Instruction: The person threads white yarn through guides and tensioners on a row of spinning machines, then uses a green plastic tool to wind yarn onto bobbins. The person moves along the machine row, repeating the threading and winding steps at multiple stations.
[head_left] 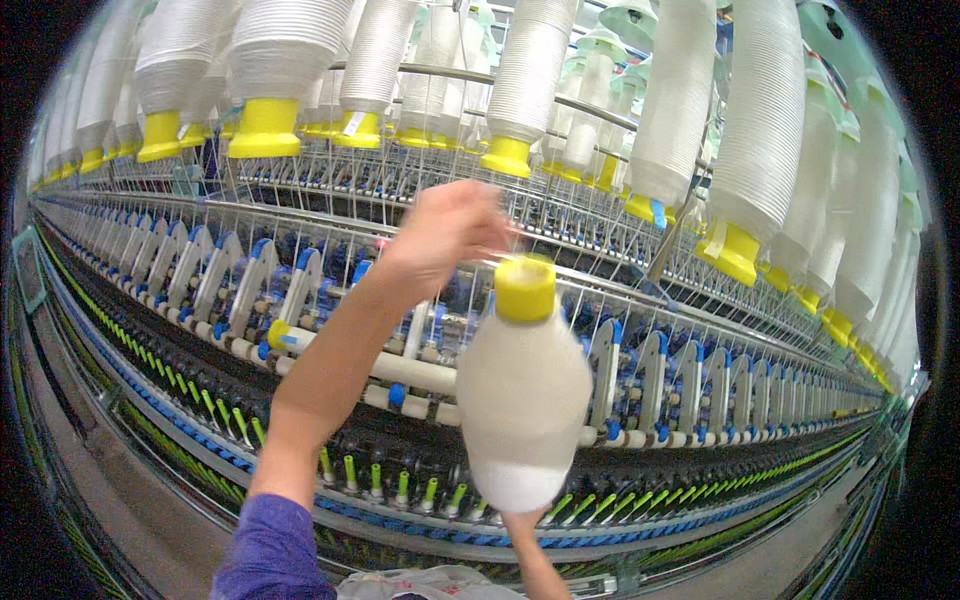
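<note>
A full roving bobbin (pixel 525 410), wound in white with a yellow end (pixel 525 290) uppermost, is held up in front of me. My right hand (pixel 524 521) supports it from below; the bobbin hides most of the fingers. Just above and left of the yellow end is my left hand (pixel 452 232), smeared by motion. A faint pale strand seems to run between its fingers and the bobbin's top. Whether those fingers pinch it cannot be made out. Behind the bobbin stretches a long spinning frame (pixel 300 290) with grey arms and blue caps.
White roving bobbins with yellow ends, such as one at upper left (pixel 285 60) and one at right (pixel 760 130), hang in rows overhead. A pale roller with a yellow end (pixel 278 335) lies across the frame. Green spindle tips (pixel 375 476) line the machine's lower part.
</note>
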